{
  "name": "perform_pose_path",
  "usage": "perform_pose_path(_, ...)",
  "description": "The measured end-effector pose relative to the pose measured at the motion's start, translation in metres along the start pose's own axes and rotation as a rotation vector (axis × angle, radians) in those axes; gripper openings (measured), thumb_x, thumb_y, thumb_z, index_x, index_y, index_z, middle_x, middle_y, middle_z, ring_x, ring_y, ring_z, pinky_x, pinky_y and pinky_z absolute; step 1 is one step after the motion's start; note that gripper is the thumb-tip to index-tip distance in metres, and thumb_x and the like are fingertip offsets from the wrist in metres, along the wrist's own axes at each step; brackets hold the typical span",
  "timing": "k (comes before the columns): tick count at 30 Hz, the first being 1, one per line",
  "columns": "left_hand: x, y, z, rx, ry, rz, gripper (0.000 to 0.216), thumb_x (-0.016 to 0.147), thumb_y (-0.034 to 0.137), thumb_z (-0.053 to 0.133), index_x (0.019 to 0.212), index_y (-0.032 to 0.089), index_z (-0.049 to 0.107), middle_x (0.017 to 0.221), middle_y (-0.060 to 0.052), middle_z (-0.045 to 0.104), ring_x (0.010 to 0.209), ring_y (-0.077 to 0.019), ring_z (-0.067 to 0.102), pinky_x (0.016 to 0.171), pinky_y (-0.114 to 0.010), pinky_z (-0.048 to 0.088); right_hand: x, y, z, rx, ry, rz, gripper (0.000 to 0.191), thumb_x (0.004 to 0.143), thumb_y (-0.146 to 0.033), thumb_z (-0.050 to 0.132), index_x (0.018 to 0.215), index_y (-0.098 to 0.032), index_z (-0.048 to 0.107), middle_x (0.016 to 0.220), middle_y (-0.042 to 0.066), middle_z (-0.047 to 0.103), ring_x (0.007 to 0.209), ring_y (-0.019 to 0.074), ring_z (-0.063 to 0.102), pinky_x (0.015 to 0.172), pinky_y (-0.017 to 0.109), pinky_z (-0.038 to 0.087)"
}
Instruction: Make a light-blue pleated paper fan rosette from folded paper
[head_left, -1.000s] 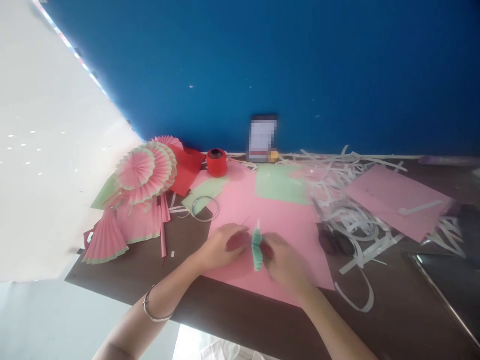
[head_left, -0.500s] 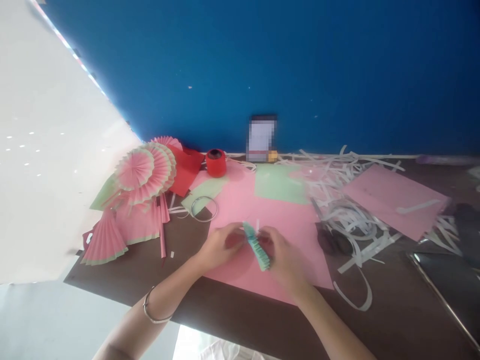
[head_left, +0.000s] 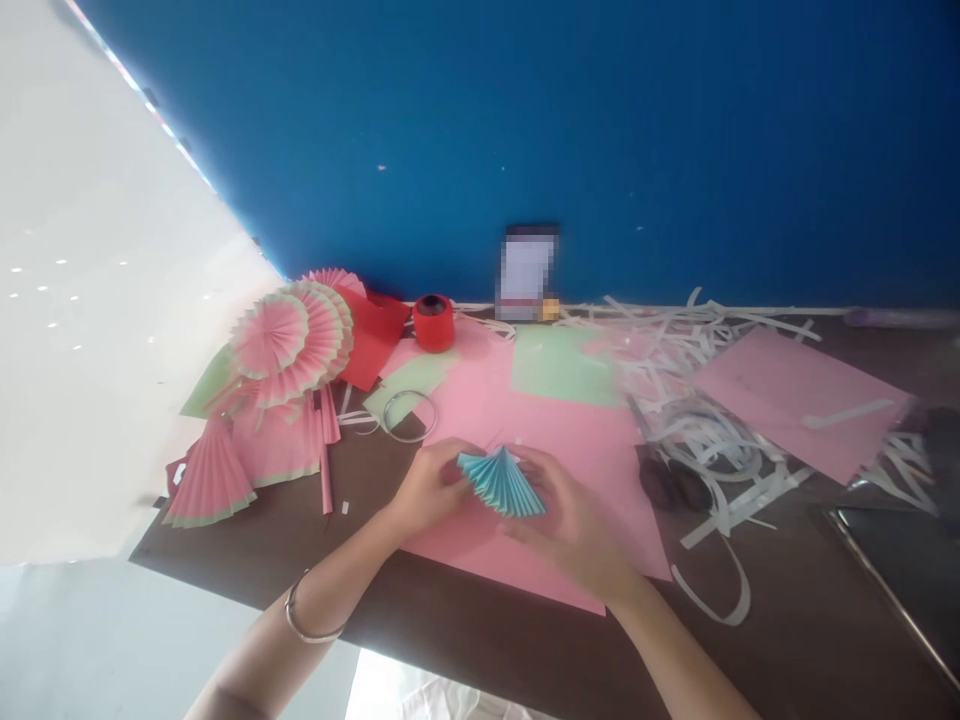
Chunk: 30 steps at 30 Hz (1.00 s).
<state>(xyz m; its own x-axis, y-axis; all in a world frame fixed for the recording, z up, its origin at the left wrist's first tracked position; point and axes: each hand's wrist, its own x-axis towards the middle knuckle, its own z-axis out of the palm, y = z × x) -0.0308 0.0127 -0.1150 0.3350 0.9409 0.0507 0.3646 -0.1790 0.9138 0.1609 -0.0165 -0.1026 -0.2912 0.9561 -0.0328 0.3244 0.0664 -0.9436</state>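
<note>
Holding a pleated blue fan (head_left: 504, 487) over pink paper (head_left: 480, 572)

Head view: the left hand (head_left: 433, 487) pinches one edge, apparently to spread the pleats; the right hand (head_left: 564, 508) curves half-open around the other, its grip unclear. Some fingertips are hidden behind the fan. A pixelated object (head_left: 526, 270) is unreadable.

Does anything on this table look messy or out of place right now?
Yes, on the right: white paper strips lie in a loose tangle around an askew pink sheet, with one stray strip on it. The blue pleated fan between the left hand and right hand shows no clear damage.
</note>
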Motion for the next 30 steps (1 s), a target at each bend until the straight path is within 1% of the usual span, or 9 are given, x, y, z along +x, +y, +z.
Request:
perform_pose_path(5, -0.002, -0.005, -0.001, -0.021, 0.009, 0.039, 0.057, 0.069, 0.007, 0.055, 0.123, 0.021, 0.043, 0.123, -0.010, 0.052, 0.109, -0.0211, 0.052, 0.087, -0.033, 0.046, 0.002, 0.002, -0.003, -0.239, 0.019, -0.085, 0.041, 0.078, -0.033, 0.056, 0.118, -0.026, 0.049, 0.134, 0.006, 0.044, 0.121, 0.0227, 0.044, 0.099, 0.040, 0.041)
perform_pose_path(8, -0.002, -0.007, -0.003, 0.096, -0.011, 0.177, 0.053, 0.071, 0.007, 0.055, 0.121, 0.023, 0.047, 0.128, -0.009, 0.048, 0.119, -0.0227, 0.044, 0.097, -0.038, 0.039, 0.002, 0.004, -0.003, -0.297, 0.003, -0.085, 0.042, 0.080, -0.034, 0.054, 0.121, -0.025, 0.047, 0.135, 0.006, 0.044, 0.122, 0.0226, 0.043, 0.100, 0.040, 0.040)
perform_pose_path(11, -0.002, -0.006, -0.004, 0.165, -0.058, 0.252, 0.037, 0.075, 0.009, 0.052, 0.109, 0.023, 0.057, 0.119, -0.007, 0.055, 0.111, -0.0198, 0.051, 0.095, -0.034, 0.041, 0.000, 0.004, -0.004, -0.275, 0.010, -0.090, 0.042, 0.079, -0.037, 0.056, 0.119, -0.025, 0.049, 0.133, 0.006, 0.045, 0.120, 0.0226, 0.045, 0.098, 0.040, 0.041)
perform_pose_path(14, -0.001, -0.001, -0.003, 0.147, -0.049, 0.105, 0.028, 0.077, 0.020, 0.057, 0.105, 0.020, 0.057, 0.097, -0.004, 0.065, 0.089, -0.0163, 0.060, 0.081, -0.029, 0.047, 0.000, 0.003, -0.004, -0.204, 0.051, -0.072, 0.045, 0.075, -0.039, 0.060, 0.116, -0.024, 0.049, 0.124, 0.008, 0.053, 0.112, 0.0231, 0.052, 0.091, 0.037, 0.046)
perform_pose_path(17, -0.001, 0.004, 0.000, 0.092, 0.014, -0.031, 0.028, 0.075, 0.031, 0.061, 0.098, 0.017, 0.058, 0.084, -0.003, 0.065, 0.076, -0.0151, 0.059, 0.070, -0.026, 0.047, 0.002, 0.004, -0.002, -0.195, 0.181, 0.031, 0.035, 0.078, -0.039, 0.056, 0.109, -0.023, 0.051, 0.106, 0.006, 0.063, 0.098, 0.0212, 0.060, 0.083, 0.035, 0.049)
perform_pose_path(19, -0.001, 0.006, 0.001, 0.074, -0.013, -0.033, 0.021, 0.076, 0.029, 0.060, 0.092, 0.016, 0.060, 0.082, -0.002, 0.065, 0.074, -0.0146, 0.058, 0.069, -0.025, 0.046, 0.003, 0.006, 0.000, -0.217, 0.201, 0.079, 0.025, 0.080, -0.036, 0.053, 0.102, -0.024, 0.053, 0.098, 0.003, 0.066, 0.091, 0.0195, 0.062, 0.079, 0.033, 0.050)
perform_pose_path(21, -0.002, 0.007, 0.001, 0.081, -0.062, -0.004, 0.015, 0.078, 0.025, 0.056, 0.089, 0.017, 0.063, 0.082, -0.003, 0.065, 0.074, -0.0141, 0.058, 0.068, -0.024, 0.046, 0.003, 0.009, 0.002, -0.236, 0.139, 0.084, 0.019, 0.081, -0.031, 0.050, 0.098, -0.025, 0.055, 0.095, 0.000, 0.067, 0.088, 0.0182, 0.063, 0.076, 0.031, 0.050)
perform_pose_path(25, -0.003, 0.005, 0.000, 0.135, -0.028, 0.080, 0.016, 0.077, 0.022, 0.054, 0.089, 0.018, 0.064, 0.084, -0.004, 0.065, 0.075, -0.0145, 0.058, 0.067, -0.024, 0.045, 0.003, 0.011, 0.002, -0.230, 0.126, 0.026, 0.023, 0.080, -0.023, 0.046, 0.101, -0.026, 0.056, 0.101, 0.000, 0.066, 0.093, 0.0175, 0.062, 0.079, 0.031, 0.049)
perform_pose_path(30, -0.001, 0.004, -0.002, 0.233, -0.024, 0.035, 0.011, 0.074, 0.015, 0.054, 0.078, 0.016, 0.064, 0.065, 0.000, 0.057, 0.059, -0.0098, 0.048, 0.055, -0.020, 0.038, 0.006, 0.006, -0.001, -0.264, 0.103, 0.118, 0.018, 0.078, -0.021, 0.046, 0.092, -0.026, 0.056, 0.087, -0.001, 0.069, 0.081, 0.0177, 0.064, 0.070, 0.030, 0.049)
